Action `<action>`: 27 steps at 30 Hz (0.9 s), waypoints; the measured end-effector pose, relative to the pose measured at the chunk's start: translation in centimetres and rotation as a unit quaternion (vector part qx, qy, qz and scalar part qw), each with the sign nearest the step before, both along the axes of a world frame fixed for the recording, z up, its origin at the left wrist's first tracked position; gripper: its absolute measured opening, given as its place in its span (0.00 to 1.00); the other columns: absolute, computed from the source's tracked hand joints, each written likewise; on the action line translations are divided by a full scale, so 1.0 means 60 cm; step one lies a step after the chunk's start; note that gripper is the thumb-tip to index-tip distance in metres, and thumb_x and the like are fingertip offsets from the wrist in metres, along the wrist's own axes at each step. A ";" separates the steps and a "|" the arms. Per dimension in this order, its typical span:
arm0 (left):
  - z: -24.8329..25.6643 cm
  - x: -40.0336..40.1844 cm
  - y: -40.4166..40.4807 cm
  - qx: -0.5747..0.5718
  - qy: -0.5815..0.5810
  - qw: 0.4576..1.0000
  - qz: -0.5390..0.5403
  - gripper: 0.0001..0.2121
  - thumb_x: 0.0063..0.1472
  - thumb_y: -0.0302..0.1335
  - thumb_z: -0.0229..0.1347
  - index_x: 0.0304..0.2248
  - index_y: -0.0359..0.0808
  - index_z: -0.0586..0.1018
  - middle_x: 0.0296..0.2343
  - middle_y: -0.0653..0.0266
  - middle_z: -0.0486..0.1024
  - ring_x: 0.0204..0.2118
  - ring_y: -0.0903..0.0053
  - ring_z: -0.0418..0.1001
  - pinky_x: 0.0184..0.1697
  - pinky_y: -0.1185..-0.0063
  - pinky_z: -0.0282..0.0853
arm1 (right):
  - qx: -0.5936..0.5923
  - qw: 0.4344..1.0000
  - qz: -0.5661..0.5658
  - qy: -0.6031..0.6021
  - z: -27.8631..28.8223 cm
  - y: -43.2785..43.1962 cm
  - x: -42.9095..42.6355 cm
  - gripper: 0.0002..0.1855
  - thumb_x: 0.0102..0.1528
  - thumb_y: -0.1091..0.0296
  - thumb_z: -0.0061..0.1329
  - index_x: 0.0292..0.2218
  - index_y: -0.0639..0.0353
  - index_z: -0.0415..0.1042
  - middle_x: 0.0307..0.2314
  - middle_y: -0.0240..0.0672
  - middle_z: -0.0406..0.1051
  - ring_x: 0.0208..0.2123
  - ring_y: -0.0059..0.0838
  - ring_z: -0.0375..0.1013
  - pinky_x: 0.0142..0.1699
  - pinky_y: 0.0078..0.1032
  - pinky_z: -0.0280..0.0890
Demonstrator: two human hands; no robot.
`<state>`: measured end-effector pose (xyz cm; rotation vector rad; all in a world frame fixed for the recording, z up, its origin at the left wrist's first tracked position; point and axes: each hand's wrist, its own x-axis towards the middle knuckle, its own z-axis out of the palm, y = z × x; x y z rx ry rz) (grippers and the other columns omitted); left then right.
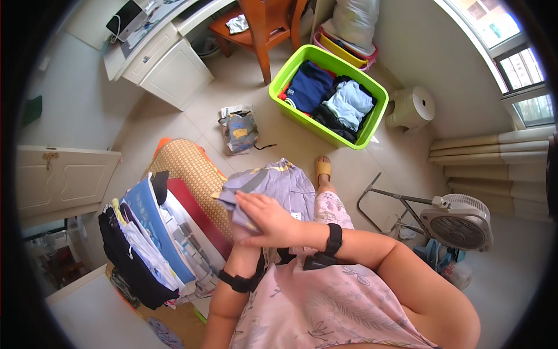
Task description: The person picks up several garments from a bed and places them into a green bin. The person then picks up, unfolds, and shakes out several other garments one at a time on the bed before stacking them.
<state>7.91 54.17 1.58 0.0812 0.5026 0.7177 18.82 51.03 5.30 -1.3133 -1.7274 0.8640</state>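
Note:
A lilac-grey cloth garment (285, 185) with yellow trim and a small white label lies spread over my lap. My right hand (272, 220) rests flat across its left part, fingers straight and thumb apart, touching a folded piece of the cloth. Beneath that piece is my left hand (241, 234), mostly hidden by the cloth and my right hand, so its fingers do not show. On the floor ahead, a folded grey garment with a cartoon print (240, 133) lies on a flat packet. Beyond it, a lime-green plastic tub (320, 126) holds dark blue, black and light blue clothes.
At my left, folded clothes (139, 257) lie around a blue box (159, 235) by a woven mat (192, 170). A fan (457, 222) and a metal-tube frame (392, 196) stand right. A wooden chair (259, 35), white desk (174, 74) and white round stool (412, 109) stand farther off.

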 end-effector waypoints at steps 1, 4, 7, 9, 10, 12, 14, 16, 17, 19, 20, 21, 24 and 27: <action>-0.004 0.009 0.005 -0.001 0.010 1.000 -0.010 0.25 0.57 0.47 0.32 0.46 0.36 0.59 0.42 0.62 0.62 0.43 0.73 0.62 0.45 0.77 0.59 | -0.004 1.000 -0.001 0.005 -0.011 0.005 0.016 0.42 0.36 0.53 0.51 0.47 0.72 0.51 0.47 0.53 0.50 0.47 0.47 0.52 0.49 0.33 0.49; 0.017 0.061 0.013 -0.020 0.095 0.993 -0.069 0.22 0.58 0.45 0.33 0.43 0.36 0.62 0.40 0.64 0.64 0.42 0.75 0.63 0.45 0.77 0.59 | -0.076 0.994 -0.002 0.077 -0.053 0.012 0.081 0.28 0.40 0.63 0.47 0.42 0.68 0.59 0.44 0.50 0.56 0.42 0.47 0.57 0.47 0.30 0.53; 0.009 0.121 0.019 -0.059 0.096 0.984 -0.138 0.22 0.57 0.45 0.35 0.46 0.39 0.59 0.44 0.62 0.59 0.47 0.72 0.57 0.48 0.71 0.55 | -0.226 0.926 -0.036 0.302 -0.096 0.013 0.144 0.15 0.47 0.69 0.42 0.38 0.65 0.64 0.30 0.39 0.68 0.33 0.31 0.66 0.41 0.25 0.59; -0.001 0.150 0.029 -0.078 0.101 0.970 -0.208 0.22 0.57 0.43 0.37 0.48 0.40 0.56 0.45 0.63 0.57 0.48 0.71 0.56 0.47 0.65 0.55 | -0.407 0.807 -0.070 0.422 -0.119 0.011 0.202 0.13 0.49 0.68 0.42 0.37 0.63 0.65 0.29 0.34 0.68 0.33 0.23 0.66 0.38 0.21 0.60; -0.006 0.167 0.033 -0.074 0.128 0.964 -0.219 0.22 0.57 0.42 0.38 0.48 0.39 0.54 0.46 0.61 0.57 0.49 0.71 0.55 0.48 0.65 0.55 | -0.424 0.744 -0.102 0.505 -0.127 0.012 0.232 0.13 0.49 0.68 0.42 0.36 0.63 0.66 0.29 0.33 0.68 0.32 0.23 0.66 0.37 0.20 0.60; -0.001 0.204 0.046 -0.069 0.159 0.957 -0.231 0.23 0.57 0.40 0.40 0.49 0.38 0.53 0.46 0.59 0.56 0.50 0.70 0.54 0.48 0.66 0.55 | -0.441 0.685 -0.184 0.550 -0.134 0.013 0.297 0.14 0.47 0.68 0.44 0.36 0.64 0.66 0.29 0.34 0.68 0.29 0.22 0.67 0.34 0.18 0.62; 0.017 0.240 0.065 0.022 0.226 0.942 -0.246 0.23 0.57 0.37 0.41 0.49 0.36 0.52 0.47 0.56 0.54 0.51 0.69 0.52 0.49 0.66 0.55 | -0.473 0.642 -0.230 0.558 -0.144 0.012 0.368 0.15 0.46 0.66 0.45 0.36 0.63 0.66 0.29 0.34 0.68 0.27 0.23 0.68 0.31 0.19 0.63; 0.008 0.263 0.086 0.047 0.223 0.935 -0.271 0.23 0.57 0.36 0.41 0.49 0.35 0.52 0.47 0.55 0.54 0.51 0.68 0.52 0.49 0.66 0.55 | -0.492 0.631 -0.291 0.524 -0.143 0.020 0.431 0.15 0.46 0.65 0.45 0.35 0.62 0.66 0.29 0.34 0.68 0.26 0.23 0.68 0.31 0.19 0.63; 0.002 0.270 0.094 0.070 0.218 0.929 -0.290 0.23 0.57 0.36 0.40 0.49 0.34 0.51 0.47 0.54 0.53 0.52 0.68 0.51 0.48 0.66 0.55 | -0.501 0.638 -0.339 0.476 -0.126 0.033 0.459 0.15 0.46 0.65 0.44 0.35 0.62 0.66 0.28 0.33 0.69 0.26 0.23 0.68 0.31 0.19 0.63; -0.008 0.281 0.098 0.070 0.229 0.925 -0.295 0.23 0.58 0.35 0.40 0.49 0.33 0.52 0.47 0.54 0.54 0.51 0.68 0.53 0.48 0.67 0.56 | -0.463 0.657 -0.333 0.493 -0.123 0.061 0.520 0.15 0.47 0.64 0.43 0.37 0.59 0.64 0.28 0.32 0.68 0.27 0.24 0.68 0.32 0.20 0.63; -0.014 0.281 0.097 0.064 0.231 0.921 -0.306 0.22 0.58 0.35 0.40 0.48 0.32 0.53 0.47 0.54 0.54 0.50 0.68 0.54 0.48 0.68 0.56 | -0.453 0.659 -0.395 0.452 -0.125 0.080 0.543 0.16 0.47 0.65 0.42 0.39 0.58 0.62 0.29 0.33 0.67 0.29 0.24 0.67 0.32 0.20 0.63; -0.017 0.281 0.095 0.060 0.232 0.917 -0.318 0.22 0.58 0.35 0.40 0.48 0.32 0.53 0.47 0.54 0.55 0.50 0.68 0.55 0.48 0.68 0.56 | -0.415 0.672 -0.387 0.476 -0.136 0.098 0.570 0.17 0.47 0.66 0.41 0.41 0.59 0.61 0.31 0.34 0.67 0.31 0.24 0.66 0.34 0.21 0.62; -0.025 0.271 0.088 0.034 0.274 0.913 -0.301 0.20 0.58 0.34 0.39 0.47 0.32 0.56 0.45 0.52 0.58 0.48 0.67 0.58 0.47 0.68 0.58 | -0.309 0.762 -0.352 0.447 -0.219 0.155 0.650 0.18 0.47 0.69 0.40 0.41 0.63 0.62 0.33 0.33 0.66 0.34 0.24 0.65 0.40 0.20 0.59; -0.024 0.253 0.080 0.004 0.332 0.908 -0.257 0.18 0.59 0.32 0.38 0.46 0.31 0.57 0.44 0.51 0.59 0.47 0.65 0.58 0.46 0.67 0.59 | -0.237 0.860 -0.356 0.278 -0.277 0.234 0.691 0.19 0.50 0.72 0.36 0.45 0.60 0.59 0.35 0.31 0.64 0.38 0.20 0.60 0.45 0.17 0.53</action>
